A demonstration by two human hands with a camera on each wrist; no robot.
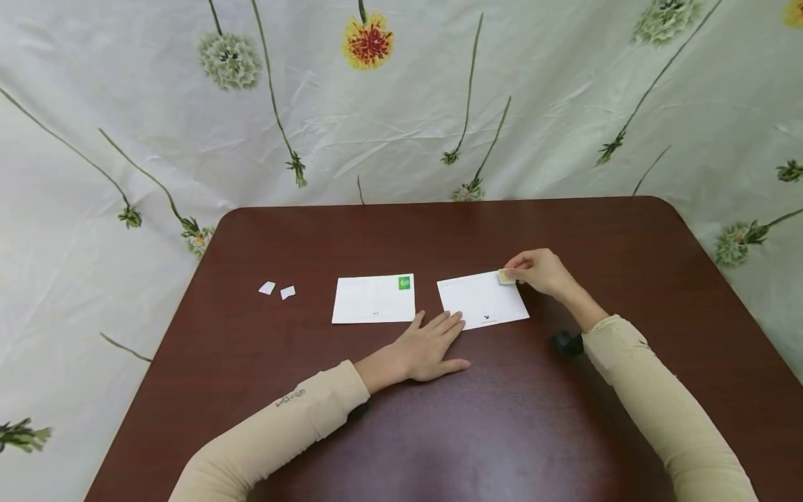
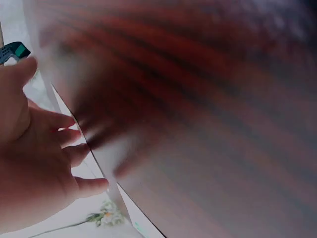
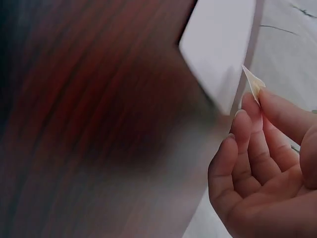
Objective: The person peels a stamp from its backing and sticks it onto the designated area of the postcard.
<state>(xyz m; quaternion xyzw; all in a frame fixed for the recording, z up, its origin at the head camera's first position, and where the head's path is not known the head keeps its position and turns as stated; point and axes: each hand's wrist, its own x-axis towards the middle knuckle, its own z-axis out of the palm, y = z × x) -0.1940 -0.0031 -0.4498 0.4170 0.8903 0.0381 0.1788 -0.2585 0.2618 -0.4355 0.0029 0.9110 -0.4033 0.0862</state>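
Note:
My right hand (image 1: 542, 272) pinches a small pale-yellow stamp (image 1: 505, 276) between thumb and index finger, over the upper right corner of a white envelope (image 1: 483, 296). In the right wrist view the stamp (image 3: 254, 83) stands tilted, and a gap shows between it and the envelope (image 3: 218, 44). With fingers spread, my left hand (image 1: 426, 348) touches that envelope's lower left corner. To its left lies another white envelope (image 1: 370, 300), bearing a green stamp (image 1: 404, 282) at its upper right. The left wrist view shows the left hand (image 2: 44, 148) with fingers extended.
Two small white paper pieces (image 1: 267, 287) lie on the left part of the dark reddish-brown table (image 1: 376, 237). A flower-patterned white cloth (image 1: 401, 104) hangs behind the table. A black device (image 1: 567, 343) is at the right wrist.

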